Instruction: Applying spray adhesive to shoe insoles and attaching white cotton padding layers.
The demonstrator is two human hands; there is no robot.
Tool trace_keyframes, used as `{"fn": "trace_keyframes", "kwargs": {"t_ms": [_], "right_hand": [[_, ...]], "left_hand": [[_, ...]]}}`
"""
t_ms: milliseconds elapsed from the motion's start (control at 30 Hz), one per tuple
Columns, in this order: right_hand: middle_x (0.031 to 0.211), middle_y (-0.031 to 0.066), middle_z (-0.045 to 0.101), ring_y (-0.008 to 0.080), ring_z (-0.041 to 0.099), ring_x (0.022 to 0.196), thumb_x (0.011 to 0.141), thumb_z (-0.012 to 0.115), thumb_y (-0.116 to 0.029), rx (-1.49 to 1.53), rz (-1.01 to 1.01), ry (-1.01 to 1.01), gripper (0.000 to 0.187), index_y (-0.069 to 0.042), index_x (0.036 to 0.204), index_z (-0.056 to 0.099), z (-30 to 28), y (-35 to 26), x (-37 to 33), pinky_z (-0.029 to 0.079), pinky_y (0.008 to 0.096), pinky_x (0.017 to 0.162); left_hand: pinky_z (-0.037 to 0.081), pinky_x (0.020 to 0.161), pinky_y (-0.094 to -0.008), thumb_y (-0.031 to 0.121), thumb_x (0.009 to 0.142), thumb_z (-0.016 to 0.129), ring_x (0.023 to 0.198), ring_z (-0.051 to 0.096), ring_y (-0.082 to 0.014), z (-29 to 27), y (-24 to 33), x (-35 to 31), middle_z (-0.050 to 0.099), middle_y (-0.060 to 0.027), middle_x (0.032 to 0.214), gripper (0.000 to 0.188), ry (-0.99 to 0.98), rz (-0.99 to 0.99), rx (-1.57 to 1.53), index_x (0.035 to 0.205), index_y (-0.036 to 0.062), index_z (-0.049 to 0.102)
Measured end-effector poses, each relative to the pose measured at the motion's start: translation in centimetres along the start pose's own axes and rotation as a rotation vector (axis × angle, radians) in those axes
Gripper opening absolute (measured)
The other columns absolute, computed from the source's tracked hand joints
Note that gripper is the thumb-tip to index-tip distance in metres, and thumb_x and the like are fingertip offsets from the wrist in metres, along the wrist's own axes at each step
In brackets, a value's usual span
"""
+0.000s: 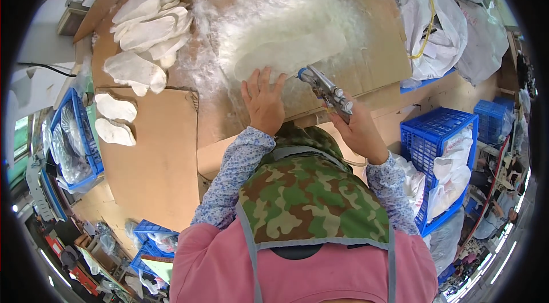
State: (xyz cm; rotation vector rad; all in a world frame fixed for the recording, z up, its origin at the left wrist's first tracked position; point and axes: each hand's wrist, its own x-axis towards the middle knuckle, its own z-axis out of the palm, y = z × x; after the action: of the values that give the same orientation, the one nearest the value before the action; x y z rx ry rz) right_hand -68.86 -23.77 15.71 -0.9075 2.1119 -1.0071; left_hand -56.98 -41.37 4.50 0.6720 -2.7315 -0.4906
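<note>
A long, pale insole-shaped piece (pixel 286 54) lies on the cardboard-covered table (pixel 372 57), hard to tell from the white fuzz around it. My left hand (pixel 265 104) is open, its fingers spread at the near edge of this piece; whether they press on it I cannot tell. In my right hand (pixel 360 130) is a metal spray gun (pixel 327 90) with a blue ring near its nozzle. The nozzle points left, over the near side of the piece. My right fingers are wrapped round the gun's handle and partly hidden.
Several white insole-shaped pieces (pixel 153 27) are piled at the far left, with two small ones (pixel 115 132) nearer on a cardboard sheet (pixel 151 171). White bags (pixel 429 22) and a yellow hose (pixel 430 17) are at the far right. Blue crates (pixel 437 125) stand to both sides.
</note>
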Motion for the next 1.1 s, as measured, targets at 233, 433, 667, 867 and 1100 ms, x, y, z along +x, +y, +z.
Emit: {"fn": "trace_keyframes", "kwargs": {"t_ms": [233,433,667,867,1100], "right_hand": [[0.101,0.0168,0.068,0.0273,0.066,0.095,0.091,0.058,-0.001,0.072,0.081,0.064,0.036,0.002,0.125,0.049,-1.0,-1.3,-0.4,0.05,0.0346,0.08],[0.098,0.0141,0.069,0.0228,0.066,0.092,0.091,0.058,-0.002,0.043,0.119,0.145,0.037,0.002,0.126,0.049,-2.5,-0.9,-0.3,0.05,0.0326,0.079],[0.096,0.0108,0.069,0.021,0.066,0.082,0.091,0.06,-0.005,-0.115,0.041,0.251,0.031,0.002,0.12,0.054,-4.4,0.3,0.0,0.051,0.0327,0.072],[0.092,0.01,0.07,0.0214,0.066,0.079,0.091,0.061,-0.008,-0.138,0.047,0.294,0.026,0.001,0.115,0.057,-5.7,-0.1,0.4,0.05,0.0334,0.07],[0.088,0.0156,0.067,0.0282,0.064,0.075,0.091,0.061,-0.008,-0.197,0.031,0.287,0.025,0.001,0.113,0.056,-6.0,0.0,0.3,0.049,0.0361,0.068]], "left_hand": [[0.02,0.11,-0.0603,0.002,0.075,0.056,0.134,0.032,-0.0349,0.2,-0.4,0.1,0.042,-0.0117,0.138,0.051,0.008,-0.038,-0.032,0.123,0.019,0.061],[0.019,0.111,-0.06,0.001,0.074,0.056,0.135,0.031,-0.0345,0.0,-0.2,0.4,0.04,-0.0114,0.139,0.05,-0.025,-0.035,-0.061,0.121,0.0165,0.061],[0.022,0.11,-0.0567,0.005,0.074,0.057,0.127,0.041,-0.0296,1.5,2.4,3.7,0.05,-0.0084,0.13,0.045,0.044,0.084,-0.155,0.119,0.0109,0.061],[0.032,0.098,-0.0525,0.008,0.079,0.056,0.109,0.049,-0.0265,4.0,5.9,7.4,0.055,-0.0077,0.115,0.042,-0.012,0.194,-0.166,0.12,0.0058,0.06],[0.033,0.093,-0.0475,0.006,0.075,0.059,0.107,0.048,-0.0272,4.4,6.0,7.4,0.055,-0.0088,0.113,0.049,-0.049,0.176,-0.14,0.124,0.0085,0.06]]}}
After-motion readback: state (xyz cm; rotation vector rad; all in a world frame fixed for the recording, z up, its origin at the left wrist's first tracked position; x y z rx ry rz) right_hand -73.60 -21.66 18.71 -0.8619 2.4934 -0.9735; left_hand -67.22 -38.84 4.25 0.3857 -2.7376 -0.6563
